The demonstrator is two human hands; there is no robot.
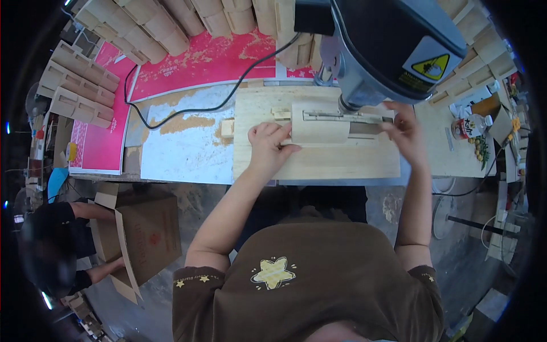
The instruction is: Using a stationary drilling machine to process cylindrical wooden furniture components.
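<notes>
left hand [269, 145] half open, touching the left end of the wood piece [313, 130], right hand [407, 134] curled right of it, can't tell its grip, arms [225, 211] stretched forward

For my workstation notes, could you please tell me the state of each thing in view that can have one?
Pale slotted wooden block: lying on the flat pale wooden board
Black-and-grey machine: over the board; whether running, unclear
Brown cardboard box: flaps open
Thin black cable: slack, curved
Pink-red sheet: strewn with sawdust
Left hand: at the block's left edge
Right hand: fingers bent, right of the block; grip unclear
</notes>
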